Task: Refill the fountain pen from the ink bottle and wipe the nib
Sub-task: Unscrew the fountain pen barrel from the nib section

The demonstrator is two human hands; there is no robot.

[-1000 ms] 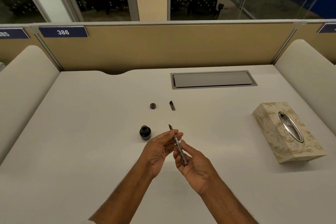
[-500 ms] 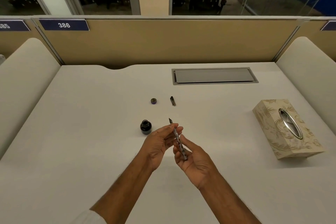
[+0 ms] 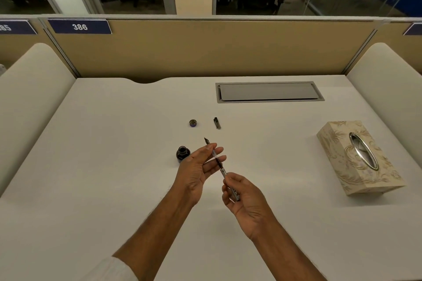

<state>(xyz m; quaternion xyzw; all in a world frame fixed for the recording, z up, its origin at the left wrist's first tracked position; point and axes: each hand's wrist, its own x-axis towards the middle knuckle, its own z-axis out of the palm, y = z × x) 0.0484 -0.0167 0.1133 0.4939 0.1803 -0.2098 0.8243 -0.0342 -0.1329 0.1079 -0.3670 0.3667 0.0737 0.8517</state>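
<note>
I hold the uncapped fountain pen [image 3: 217, 159] above the desk, its dark nib pointing away from me. My left hand [image 3: 197, 171] pinches the front section just behind the nib. My right hand [image 3: 245, 196] grips the silver barrel at the rear end, and a clear stretch with dark ink shows between the two hands. The open ink bottle [image 3: 182, 153] stands on the desk just left of my left hand. Its round cap [image 3: 193, 123] and the black pen cap [image 3: 217, 123] lie farther back.
A patterned tissue box [image 3: 358, 159] with a metal oval opening sits on the right of the white desk [image 3: 102, 166]. A grey cable hatch [image 3: 269, 91] is set in at the back. Tan partitions and padded side panels enclose the desk.
My right hand has slid back toward me along the pen, so the hands are farther apart and more of the clear middle section shows. The view has shifted slightly.
</note>
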